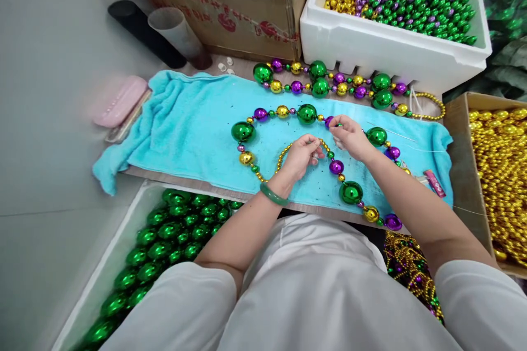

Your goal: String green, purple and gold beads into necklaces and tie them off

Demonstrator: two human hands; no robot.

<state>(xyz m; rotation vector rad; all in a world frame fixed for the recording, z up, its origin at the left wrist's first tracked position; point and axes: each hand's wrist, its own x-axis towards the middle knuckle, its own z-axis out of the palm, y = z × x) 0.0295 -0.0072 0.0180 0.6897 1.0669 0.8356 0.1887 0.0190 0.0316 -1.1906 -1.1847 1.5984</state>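
A bead necklace (307, 114) of green, purple and gold beads lies in a loop on a turquoise towel (197, 120). My left hand (302, 156), with a green bangle (274, 195) at the wrist, is closed in a pinch on the small gold beads (325, 146) of the strand. Just to its right and farther away, my right hand (349, 134) is also pinched shut beside a purple bead (329, 122); what its fingertips hold is too small to make out. A thin needle-like line (391, 131) and pale thread show right of that hand.
A finished-looking bead strand (320, 88) lies along the back edge. Behind it stand a foam box (370, 38) of mixed beads and a carton (247, 5). Green beads (168, 230) fill a bin at front left; gold beads (500, 175) fill a box at right. A lighter (435, 183) lies on the towel.
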